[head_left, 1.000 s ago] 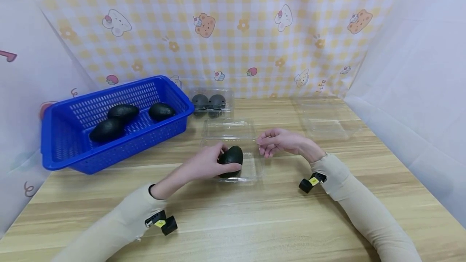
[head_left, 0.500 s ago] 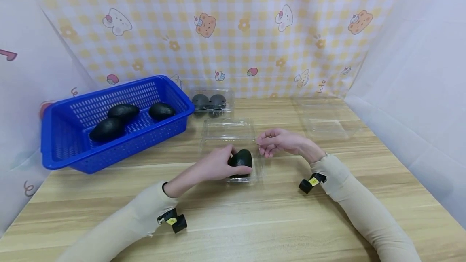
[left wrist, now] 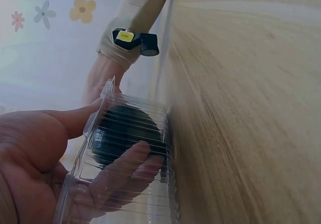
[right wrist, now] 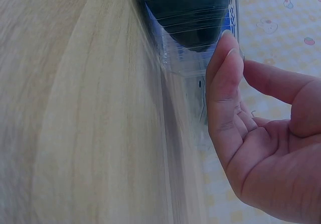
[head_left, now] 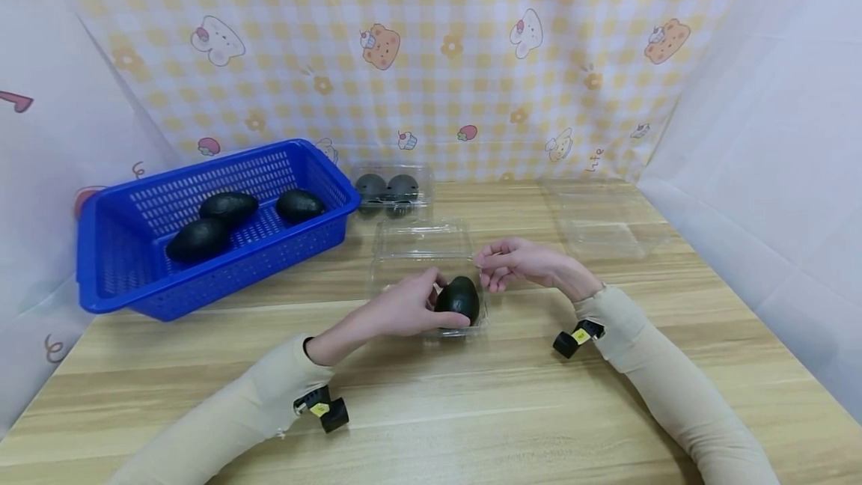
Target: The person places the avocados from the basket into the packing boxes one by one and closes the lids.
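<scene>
A dark green avocado [head_left: 459, 301] sits inside the right half of a clear plastic clamshell box [head_left: 420, 275], whose lid lies open toward the back. My left hand [head_left: 407, 304] grips the avocado from its left side, thumb in front and fingers behind. Through the ribbed wall in the left wrist view, my left fingers [left wrist: 133, 166] show beside the avocado [left wrist: 128, 133]. At the box's right edge, my right hand [head_left: 521, 264] pinches the rim between thumb and fingertips. The right wrist view shows this right hand [right wrist: 256, 133] close under the avocado's narrow end [right wrist: 195, 33].
A blue plastic basket [head_left: 249, 275] at the left holds 3 avocados. Behind the box stands another clear clamshell [head_left: 420, 178] with dark round fruit in it. Further clear plastic packaging [head_left: 599, 227] lies at the back right. A checked curtain [head_left: 451, 88] hangs behind the wooden table [head_left: 458, 418].
My left hand has moved right with the avocado, from the middle of the box to its right side, and the avocado stands more upright. My right hand has stayed at the rim.
</scene>
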The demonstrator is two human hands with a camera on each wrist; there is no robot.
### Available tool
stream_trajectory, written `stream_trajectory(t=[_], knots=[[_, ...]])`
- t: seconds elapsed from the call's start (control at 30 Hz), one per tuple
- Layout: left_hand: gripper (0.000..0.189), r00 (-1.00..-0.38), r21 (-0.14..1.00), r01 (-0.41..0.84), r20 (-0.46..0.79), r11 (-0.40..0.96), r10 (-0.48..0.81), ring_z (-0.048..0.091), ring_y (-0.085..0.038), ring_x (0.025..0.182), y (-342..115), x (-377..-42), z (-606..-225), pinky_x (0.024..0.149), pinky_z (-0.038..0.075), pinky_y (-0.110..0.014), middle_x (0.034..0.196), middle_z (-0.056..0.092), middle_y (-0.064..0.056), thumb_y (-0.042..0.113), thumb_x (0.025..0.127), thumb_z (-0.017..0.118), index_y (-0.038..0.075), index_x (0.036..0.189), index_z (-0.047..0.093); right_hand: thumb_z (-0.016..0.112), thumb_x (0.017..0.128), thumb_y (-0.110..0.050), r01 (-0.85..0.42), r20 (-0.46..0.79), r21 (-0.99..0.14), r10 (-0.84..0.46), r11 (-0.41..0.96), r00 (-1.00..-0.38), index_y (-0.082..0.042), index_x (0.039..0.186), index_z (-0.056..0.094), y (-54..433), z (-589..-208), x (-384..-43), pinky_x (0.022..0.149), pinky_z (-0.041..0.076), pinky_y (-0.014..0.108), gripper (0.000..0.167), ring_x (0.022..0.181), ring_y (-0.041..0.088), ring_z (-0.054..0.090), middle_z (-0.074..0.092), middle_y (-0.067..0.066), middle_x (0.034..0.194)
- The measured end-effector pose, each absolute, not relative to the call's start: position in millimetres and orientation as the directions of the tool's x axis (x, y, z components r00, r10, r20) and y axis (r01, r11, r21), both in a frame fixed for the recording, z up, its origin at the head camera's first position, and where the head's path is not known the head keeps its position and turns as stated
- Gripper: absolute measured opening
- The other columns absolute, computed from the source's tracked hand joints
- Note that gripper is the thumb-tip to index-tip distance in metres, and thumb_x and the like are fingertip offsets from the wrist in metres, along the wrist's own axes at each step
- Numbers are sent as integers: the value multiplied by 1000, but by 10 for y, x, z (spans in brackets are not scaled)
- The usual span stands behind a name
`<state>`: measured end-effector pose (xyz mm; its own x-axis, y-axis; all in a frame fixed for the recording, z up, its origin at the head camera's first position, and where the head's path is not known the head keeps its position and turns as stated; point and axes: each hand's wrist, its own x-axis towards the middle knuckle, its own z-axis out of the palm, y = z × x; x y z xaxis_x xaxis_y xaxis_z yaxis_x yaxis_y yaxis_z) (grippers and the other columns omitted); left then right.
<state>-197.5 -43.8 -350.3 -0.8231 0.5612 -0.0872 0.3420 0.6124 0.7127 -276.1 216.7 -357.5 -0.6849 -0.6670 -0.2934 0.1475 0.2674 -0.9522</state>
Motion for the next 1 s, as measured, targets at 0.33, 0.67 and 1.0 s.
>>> stream_trajectory(t=[0.33,0.67,1.0], knots=[[57,-787,752,354,-81,556,611,67,-18,93,-526,-2019,-3475,79,54,-33,99,65,-6,37,87,80,3,126,56,51,105,-9,145,-291,-953,-669,266,-684,12,117,50,2163,-3585,-2779,67,55,25,23,74,15,66,67,9,87],[54,-782,824,247,-142,511,607,70,-23,72,-606,-2041,-3402,66,58,-35,96,64,-8,29,91,77,0,130,53,51,105,-8,153,-293,-953,-669,262,-683,12,118,50,2172,-3591,-2785,67,55,25,24,74,15,67,68,9,87],[48,-799,754,328,-100,569,593,65,-17,89,-663,-2066,-3320,80,53,-34,97,66,-4,33,93,74,1,126,58,50,105,-8,151,-290,-954,-674,258,-680,14,119,49,2183,-3597,-2783,67,55,24,26,74,15,67,68,9,88]])
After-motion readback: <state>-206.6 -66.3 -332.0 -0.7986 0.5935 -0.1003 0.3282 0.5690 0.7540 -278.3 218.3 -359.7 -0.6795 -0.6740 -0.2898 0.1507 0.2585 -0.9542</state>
